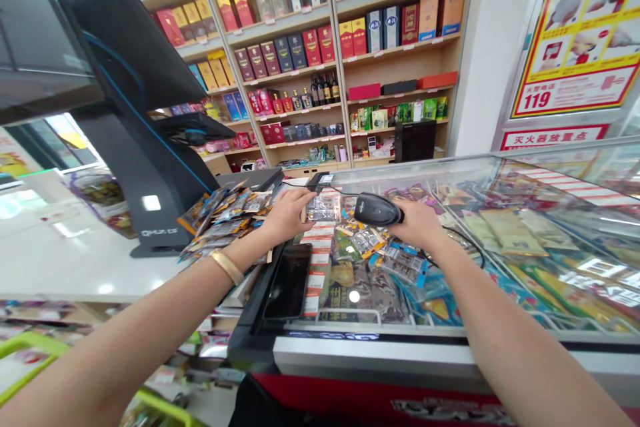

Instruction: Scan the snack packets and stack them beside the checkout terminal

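Note:
My right hand is closed around the handle of a black barcode scanner, its head pointing left over the glass freezer lid. Opposite it, my left hand pinches the left edge of a small clear snack packet, which faces the scanner. Beside my left wrist lies a heaped pile of similar snack packets with orange and blue edges. More loose packets rest on the glass below the scanner. A gold bracelet circles my left wrist.
A black phone lies at the freezer's left edge. To the left, a checkout screen on a stand rises from the white counter. Shelves of boxed bottles line the back wall. The scanner's cable loops over the glass.

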A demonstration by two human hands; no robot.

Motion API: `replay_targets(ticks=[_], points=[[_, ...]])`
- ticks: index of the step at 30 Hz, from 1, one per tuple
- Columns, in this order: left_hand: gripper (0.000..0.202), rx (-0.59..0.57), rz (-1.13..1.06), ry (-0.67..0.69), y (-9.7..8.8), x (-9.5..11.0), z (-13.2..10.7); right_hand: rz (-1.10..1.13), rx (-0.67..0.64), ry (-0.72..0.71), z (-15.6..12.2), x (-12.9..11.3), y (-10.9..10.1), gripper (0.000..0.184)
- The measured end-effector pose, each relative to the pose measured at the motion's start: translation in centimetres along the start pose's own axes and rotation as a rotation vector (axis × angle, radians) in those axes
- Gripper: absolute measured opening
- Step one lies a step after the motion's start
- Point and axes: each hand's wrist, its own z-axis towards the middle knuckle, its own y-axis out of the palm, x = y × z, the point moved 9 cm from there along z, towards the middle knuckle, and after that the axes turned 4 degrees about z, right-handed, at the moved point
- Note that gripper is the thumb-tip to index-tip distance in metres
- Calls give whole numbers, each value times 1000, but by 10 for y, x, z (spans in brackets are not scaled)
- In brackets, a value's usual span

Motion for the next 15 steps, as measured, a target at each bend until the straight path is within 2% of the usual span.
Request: replay_targets(ticks=[3,6,9,13,15], points=[[62,17,-11,-13,-2,-4,-7,-2,6,8,-1,2,2,29],[60,65,-8,-97,-11,-24,-19,-24,19,4,-1,3,3,31],[57,126,47,-265,-32,-65,-36,-34,21,-10,-2,1,4,29],[58,186,185,-578,-72,-138,-64,-42,21,-5,-3,-1,4,28],[60,165,232,-748,-85,-175,-77,-46,18,-1,-3,0,4,28]])
